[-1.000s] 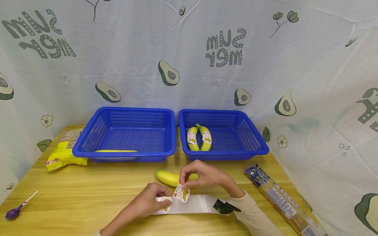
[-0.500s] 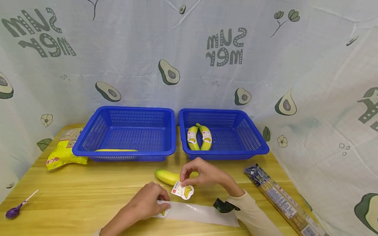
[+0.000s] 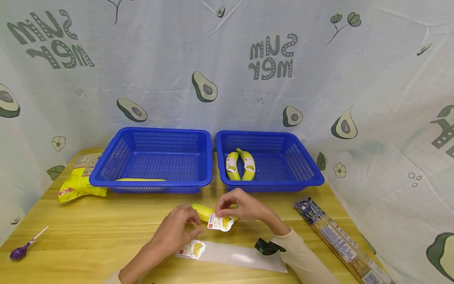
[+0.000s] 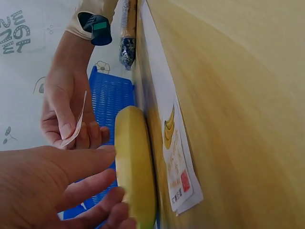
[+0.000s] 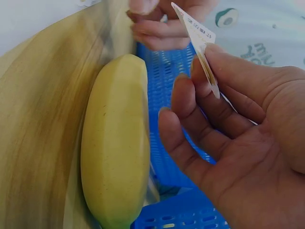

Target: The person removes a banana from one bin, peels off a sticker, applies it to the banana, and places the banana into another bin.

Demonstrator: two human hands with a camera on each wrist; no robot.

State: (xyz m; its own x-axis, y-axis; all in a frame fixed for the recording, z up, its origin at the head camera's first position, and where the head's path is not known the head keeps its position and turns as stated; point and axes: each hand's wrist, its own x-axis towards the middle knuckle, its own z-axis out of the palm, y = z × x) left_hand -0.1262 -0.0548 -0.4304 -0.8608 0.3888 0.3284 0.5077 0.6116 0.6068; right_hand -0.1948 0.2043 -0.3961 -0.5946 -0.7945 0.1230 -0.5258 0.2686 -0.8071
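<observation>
The right hand (image 3: 244,207) pinches a banana sticker (image 3: 220,223) between thumb and fingers, just above the loose banana (image 3: 203,212) on the table (image 3: 106,232). At its nine o'clock the left hand (image 3: 177,232), fingers relaxed and apart, touches the banana's end. At six o'clock lies the backing strip (image 3: 234,256) with one sticker left. At twelve o'clock stands the right blue basket (image 3: 305,173), holding two labelled bananas (image 3: 240,165).

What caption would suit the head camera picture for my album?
Right hand pinches a banana sticker beside the loose banana that the left hand touches.
</observation>
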